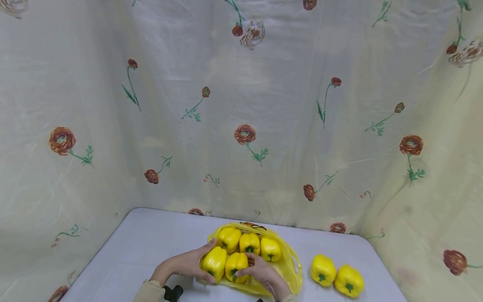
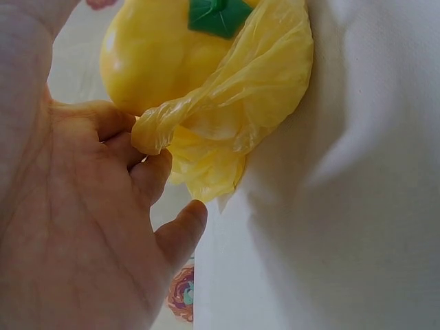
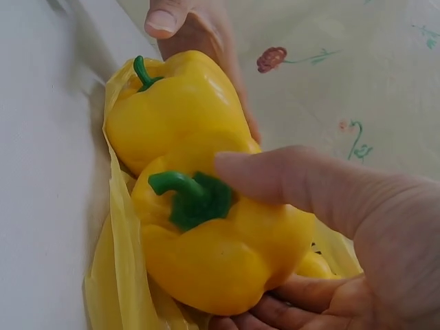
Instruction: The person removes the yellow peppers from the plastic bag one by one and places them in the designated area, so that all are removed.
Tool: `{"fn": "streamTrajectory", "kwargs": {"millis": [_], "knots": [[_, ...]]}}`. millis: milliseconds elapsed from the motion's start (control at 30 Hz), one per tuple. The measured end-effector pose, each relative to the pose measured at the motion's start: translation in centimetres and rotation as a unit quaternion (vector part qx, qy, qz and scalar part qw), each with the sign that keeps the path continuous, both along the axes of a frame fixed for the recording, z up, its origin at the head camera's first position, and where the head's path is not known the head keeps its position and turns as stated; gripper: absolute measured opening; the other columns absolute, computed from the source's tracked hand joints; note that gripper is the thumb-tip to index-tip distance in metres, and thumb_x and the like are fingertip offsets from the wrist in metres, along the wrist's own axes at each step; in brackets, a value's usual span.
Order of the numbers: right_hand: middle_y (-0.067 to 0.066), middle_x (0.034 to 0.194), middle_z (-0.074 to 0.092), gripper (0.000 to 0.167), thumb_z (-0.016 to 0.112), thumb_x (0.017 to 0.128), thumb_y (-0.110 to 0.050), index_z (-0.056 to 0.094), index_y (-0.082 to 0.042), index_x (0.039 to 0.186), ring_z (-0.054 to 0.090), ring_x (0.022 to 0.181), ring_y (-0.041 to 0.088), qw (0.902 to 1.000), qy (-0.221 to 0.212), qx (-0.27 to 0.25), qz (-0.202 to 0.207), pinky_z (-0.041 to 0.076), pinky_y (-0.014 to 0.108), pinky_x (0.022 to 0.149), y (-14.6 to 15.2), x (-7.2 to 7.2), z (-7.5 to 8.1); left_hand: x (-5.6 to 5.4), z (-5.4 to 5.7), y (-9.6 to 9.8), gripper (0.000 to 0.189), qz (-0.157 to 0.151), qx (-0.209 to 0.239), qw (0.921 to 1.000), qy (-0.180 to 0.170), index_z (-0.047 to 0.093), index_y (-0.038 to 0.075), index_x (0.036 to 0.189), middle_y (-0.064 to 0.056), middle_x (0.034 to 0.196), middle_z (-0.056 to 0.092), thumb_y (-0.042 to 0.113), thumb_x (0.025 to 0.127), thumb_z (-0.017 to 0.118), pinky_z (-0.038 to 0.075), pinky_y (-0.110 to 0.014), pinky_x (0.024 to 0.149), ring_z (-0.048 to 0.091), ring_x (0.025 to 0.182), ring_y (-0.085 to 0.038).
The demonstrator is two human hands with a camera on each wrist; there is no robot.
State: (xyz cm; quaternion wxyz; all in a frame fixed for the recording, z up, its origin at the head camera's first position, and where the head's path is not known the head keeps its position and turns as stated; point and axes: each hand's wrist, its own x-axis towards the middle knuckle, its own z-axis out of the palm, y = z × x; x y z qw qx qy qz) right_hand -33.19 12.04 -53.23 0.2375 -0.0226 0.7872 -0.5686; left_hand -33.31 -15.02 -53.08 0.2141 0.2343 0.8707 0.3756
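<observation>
A yellow plastic bag (image 1: 292, 272) lies with its mouth toward me, several yellow bell peppers inside it. My right hand (image 1: 260, 270) grips the front bell pepper (image 1: 237, 262), its thumb beside the green stem and its fingers underneath. Next to that one sits the left bell pepper (image 3: 179, 110), touching it. At the bag's left side, my left hand (image 1: 192, 262) spans around the left pepper, with bent fingers on the bag's gathered edge (image 2: 155, 127). In the right wrist view, the left thumb (image 3: 163, 20) stands just off that pepper.
Two more yellow bell peppers (image 1: 323, 270) (image 1: 349, 281) lie side by side on the white table (image 1: 170, 226), right of the bag. A flower-printed curtain (image 1: 241, 105) hangs behind the table and along both sides.
</observation>
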Motion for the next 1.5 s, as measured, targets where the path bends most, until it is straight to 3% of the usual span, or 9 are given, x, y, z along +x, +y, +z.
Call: {"fn": "streamTrajectory", "kwargs": {"millis": [367, 1067, 1500], "knots": [[0.030, 0.150, 0.032, 0.086, 0.079, 0.077, -0.006, 0.029, 0.007, 0.146, 0.034, 0.137, 0.046, 0.9977, 0.001, -0.051, 0.046, 0.036, 0.055, 0.110, 1.0, -0.2, -0.6, 0.2, 0.3, 0.1, 0.113, 0.001, -0.001, 1.0000, -0.001, 0.005, 0.013, 0.156, -0.011, 0.163, 0.007, 0.054, 0.078, 0.075, 0.021, -0.060, 0.116, 0.016, 0.149, -0.035], [0.020, 0.141, 0.046, 0.083, 0.081, 0.074, -0.006, 0.037, 0.002, 0.144, 0.045, 0.128, 0.036, 0.9965, 0.023, -0.046, 0.065, 0.044, 0.049, 0.104, 1.7, -0.3, -1.4, -0.1, 0.0, 0.0, 0.112, 0.004, 0.003, 1.0000, -0.005, 0.006, 0.014, 0.156, -0.009, 0.164, 0.007, 0.054, 0.077, 0.075, 0.020, -0.060, 0.117, 0.015, 0.149, -0.034], [0.023, 0.148, 0.039, 0.085, 0.081, 0.075, -0.011, 0.035, 0.002, 0.145, 0.036, 0.136, 0.043, 0.9955, 0.027, -0.048, 0.077, 0.036, 0.055, 0.110, 2.4, -0.4, -0.7, 0.0, 0.1, -0.1, 0.112, 0.006, 0.005, 0.9999, -0.013, 0.006, 0.014, 0.157, -0.010, 0.164, 0.007, 0.055, 0.077, 0.074, 0.020, -0.061, 0.116, 0.016, 0.149, -0.034]]}}
